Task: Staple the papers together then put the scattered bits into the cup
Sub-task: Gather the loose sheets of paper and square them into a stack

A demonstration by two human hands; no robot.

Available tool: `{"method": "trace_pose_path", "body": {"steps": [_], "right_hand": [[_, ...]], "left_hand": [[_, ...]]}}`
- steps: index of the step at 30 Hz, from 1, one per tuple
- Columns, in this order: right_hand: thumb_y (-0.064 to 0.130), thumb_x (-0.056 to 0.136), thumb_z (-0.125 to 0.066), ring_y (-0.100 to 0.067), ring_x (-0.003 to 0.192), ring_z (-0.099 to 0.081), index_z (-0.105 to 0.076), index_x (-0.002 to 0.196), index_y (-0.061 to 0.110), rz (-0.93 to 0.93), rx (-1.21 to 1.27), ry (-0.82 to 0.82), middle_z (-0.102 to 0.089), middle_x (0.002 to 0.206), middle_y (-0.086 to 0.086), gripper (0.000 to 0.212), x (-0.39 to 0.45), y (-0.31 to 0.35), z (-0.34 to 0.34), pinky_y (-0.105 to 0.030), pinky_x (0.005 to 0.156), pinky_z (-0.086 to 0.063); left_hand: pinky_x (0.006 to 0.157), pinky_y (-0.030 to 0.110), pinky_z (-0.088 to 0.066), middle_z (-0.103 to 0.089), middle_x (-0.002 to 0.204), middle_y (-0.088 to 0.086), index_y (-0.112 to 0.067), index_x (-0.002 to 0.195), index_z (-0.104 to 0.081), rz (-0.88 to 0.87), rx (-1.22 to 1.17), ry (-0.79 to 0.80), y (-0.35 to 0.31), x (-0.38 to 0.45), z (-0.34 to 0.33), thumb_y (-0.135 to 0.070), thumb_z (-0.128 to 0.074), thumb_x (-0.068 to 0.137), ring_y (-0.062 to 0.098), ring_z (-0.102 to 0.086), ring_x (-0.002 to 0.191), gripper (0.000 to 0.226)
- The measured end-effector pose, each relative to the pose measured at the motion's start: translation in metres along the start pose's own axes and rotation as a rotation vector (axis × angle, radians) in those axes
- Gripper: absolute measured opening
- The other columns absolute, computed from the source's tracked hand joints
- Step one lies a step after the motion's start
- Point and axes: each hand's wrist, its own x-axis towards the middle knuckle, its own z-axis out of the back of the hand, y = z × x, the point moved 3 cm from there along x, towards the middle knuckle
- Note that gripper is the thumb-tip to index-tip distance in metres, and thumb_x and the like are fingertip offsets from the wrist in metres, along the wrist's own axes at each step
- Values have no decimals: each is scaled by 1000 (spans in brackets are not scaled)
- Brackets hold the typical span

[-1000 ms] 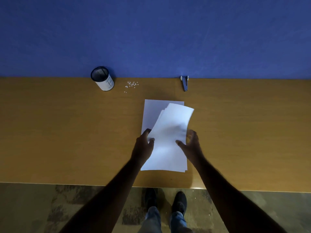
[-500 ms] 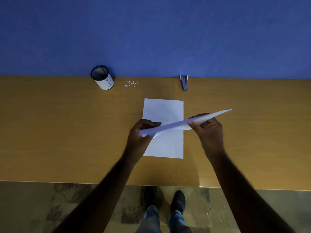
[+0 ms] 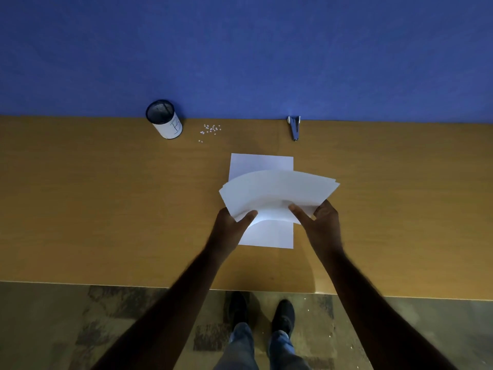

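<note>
Both hands hold a thin sheaf of white papers (image 3: pixel 277 192) above the desk, turned sideways and bowed upward. My left hand (image 3: pixel 232 225) pinches its near left corner and my right hand (image 3: pixel 320 222) grips its near right edge. One more white sheet (image 3: pixel 261 162) lies flat on the desk beneath them, partly hidden. A black mesh cup (image 3: pixel 165 120) with a white label stands at the back left. Several small white bits (image 3: pixel 210 129) lie scattered just right of the cup. A blue-grey stapler (image 3: pixel 294 128) rests by the wall at the back.
The wooden desk (image 3: pixel 93 209) runs the full width, backed by a blue partition wall (image 3: pixel 240 49). Its front edge is near my body, with the floor and my shoes (image 3: pixel 261 311) below it.
The lifted papers were tilted edge-on half a second ago. Now they are turned broadside and bowed, held lower and nearer to me. One sheet stays on the desk.
</note>
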Motion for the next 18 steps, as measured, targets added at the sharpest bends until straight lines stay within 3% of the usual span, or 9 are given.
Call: {"method": "trace_pose_path", "body": {"steps": [4, 9, 14, 16, 18], "right_hand": [[24, 89, -80, -3, 97, -73, -68, 123, 15, -4, -15, 27, -77, 109, 10, 37, 2, -2, 2, -10, 73, -54], [28, 91, -78, 9, 87, -70, -70, 118, 21, 11, -87, 83, -75, 103, 15, 29, 8, 2, 13, -7, 65, -51], [38, 86, -82, -6, 80, -73, -75, 106, 25, -66, -99, -28, -79, 94, 13, 25, 10, -25, 35, -28, 64, -57], [44, 84, -82, -9, 81, -73, -75, 104, 24, -95, -137, -76, -79, 93, 11, 30, 8, -43, 50, -32, 66, -58], [47, 83, -83, -10, 81, -72, -75, 105, 22, -126, -159, -114, -79, 93, 9, 34, 4, -59, 64, -33, 68, -58]], "left_hand": [[92, 16, -58, -80, 111, -19, -34, 117, -71, 8, -57, -16, 0, 2, -1, -20, -80, 98, 1, -75, 107, 25], [98, 18, -57, -81, 119, -11, -28, 126, -72, -21, -51, 63, -9, 7, -1, -18, -81, 97, 3, -75, 112, 32], [86, 29, -59, -76, 123, 0, -28, 126, -65, 57, 6, -14, 13, 29, -4, -30, -78, 100, 18, -73, 102, 30], [86, 29, -60, -69, 132, 2, -23, 133, -62, 97, 181, -121, 32, 38, -3, -35, -77, 100, 19, -70, 109, 39], [98, 40, -60, -57, 144, 2, -19, 144, -55, 152, 459, -231, 51, 45, 0, -46, -81, 94, 24, -60, 127, 63]]}}
